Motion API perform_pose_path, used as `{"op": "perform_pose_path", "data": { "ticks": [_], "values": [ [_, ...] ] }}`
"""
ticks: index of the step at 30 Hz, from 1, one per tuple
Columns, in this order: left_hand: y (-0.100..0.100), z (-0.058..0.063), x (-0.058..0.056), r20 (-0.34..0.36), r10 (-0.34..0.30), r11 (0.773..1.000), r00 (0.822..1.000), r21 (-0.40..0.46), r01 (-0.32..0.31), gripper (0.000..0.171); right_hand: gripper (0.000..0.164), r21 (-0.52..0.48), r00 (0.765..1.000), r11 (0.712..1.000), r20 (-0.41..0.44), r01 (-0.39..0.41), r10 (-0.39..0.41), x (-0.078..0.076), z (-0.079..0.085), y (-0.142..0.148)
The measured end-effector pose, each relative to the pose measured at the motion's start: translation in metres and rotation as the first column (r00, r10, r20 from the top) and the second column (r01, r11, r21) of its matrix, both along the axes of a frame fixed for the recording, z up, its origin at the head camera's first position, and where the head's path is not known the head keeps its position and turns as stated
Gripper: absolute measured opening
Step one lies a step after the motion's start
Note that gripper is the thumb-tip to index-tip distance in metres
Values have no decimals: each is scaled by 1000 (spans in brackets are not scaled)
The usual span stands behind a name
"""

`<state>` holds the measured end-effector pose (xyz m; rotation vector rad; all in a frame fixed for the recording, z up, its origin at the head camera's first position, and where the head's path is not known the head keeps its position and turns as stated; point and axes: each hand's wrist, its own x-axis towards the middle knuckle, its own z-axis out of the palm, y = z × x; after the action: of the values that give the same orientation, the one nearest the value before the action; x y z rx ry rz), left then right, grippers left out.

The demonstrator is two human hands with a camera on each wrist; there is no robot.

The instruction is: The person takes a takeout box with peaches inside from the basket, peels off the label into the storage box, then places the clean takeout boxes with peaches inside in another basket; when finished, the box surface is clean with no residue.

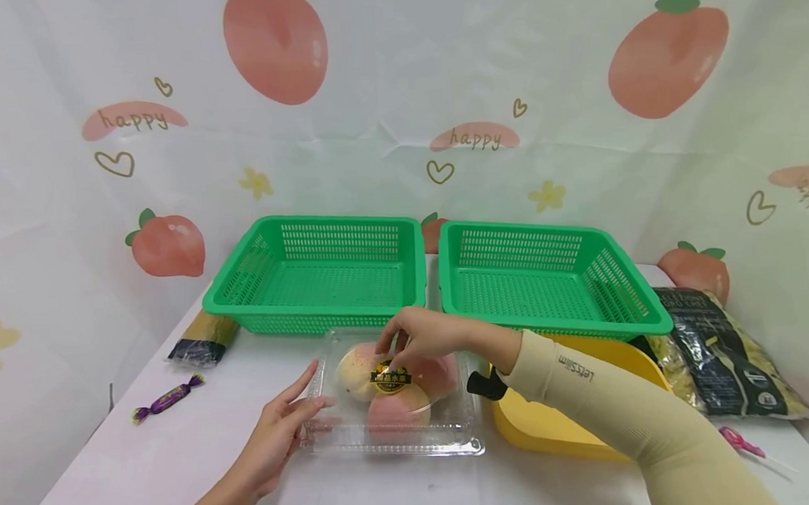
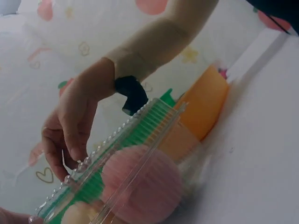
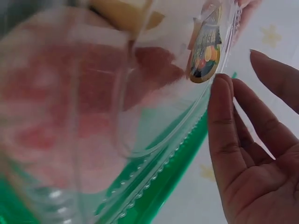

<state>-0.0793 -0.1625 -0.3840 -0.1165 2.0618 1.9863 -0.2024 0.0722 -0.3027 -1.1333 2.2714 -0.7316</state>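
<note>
- The left hand (image 1: 277, 431) is at the near left of the bench (image 1: 211, 472), its fingers lying along the left wall of the clear plastic clamshell box (image 1: 446, 437); this grip is spread wide, steadying rather than clasping, I judge.
- The box sits flat between the two hands, its near rim running left to right, and this looks like its long axis, though the slant of the view makes that uncertain.
- Inside, a pink peach (image 1: 398, 415) lies nearest; a yellow-pink one (image 1: 353, 375) is farther left and a redder one (image 1: 437, 377) farther right.
- Over them, the black-and-gold sticker (image 1: 391, 379) is on the top of the lid, out of the left hand's reach and nearer the right.
- The right hand (image 1: 423, 336) comes in from the right, above the far part of the lid, fingers bent down just beyond the sticker; fingertips seem to touch the plastic. This grip holds nothing, the thumb standing apart in the right wrist view.
- Just right of the box is the yellow bin (image 1: 541, 427).
- Farthest, the left and right green baskets (image 1: 312, 317) stand behind the box.
</note>
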Motion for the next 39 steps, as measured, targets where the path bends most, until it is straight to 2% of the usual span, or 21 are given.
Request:
{"op": "perform_pose_path", "data": {
  "ticks": [3,5,8,10,13,17,21,24,26,30,39],
  "values": [
    [-6,0,-3,19,-32,998,999,-57,33,64,26,42,1000,999,-6,-5,5,0,-2,-6],
    [-9,1,-5,15,-30,993,999,-117,32,62,25,61,1000,998,-6,-10,10,0,-2,-9],
    [-13,3,-9,-36,-34,980,999,-199,26,61,24,77,1000,997,-8,-25,25,-1,-1,-13],
    [-14,4,-13,-97,-62,972,993,-233,38,61,23,87,999,995,-18,-41,42,-2,-1,-16],
    [-11,6,-20,-211,-122,959,970,-277,61,63,21,108,998,993,-33,-50,54,-3,1,-17],
    [-3,8,-30,-336,-185,937,923,-345,62,64,14,118,997,992,-47,-54,60,-5,3,-18],
    [9,9,-39,-393,-234,903,889,-427,49,61,9,121,996,990,-47,-70,76,-8,1,-19],
    [17,9,-45,-420,-248,874,873,-485,14,59,7,121,997,990,-38,-67,72,-9,-1,-20],
    [22,9,-49,-419,-251,856,873,-518,-2,59,7,118,998,991,-27,-60,63,-11,-2,-22],
    [28,10,-51,-395,-250,823,884,-567,-21,61,7,119,998,991,-11,-56,57,-13,-4,-24],
    [31,11,-48,-384,-279,790,880,-613,-17,57,3,136,999,990,18,-42,39,-14,-8,-26]
  ]
}}
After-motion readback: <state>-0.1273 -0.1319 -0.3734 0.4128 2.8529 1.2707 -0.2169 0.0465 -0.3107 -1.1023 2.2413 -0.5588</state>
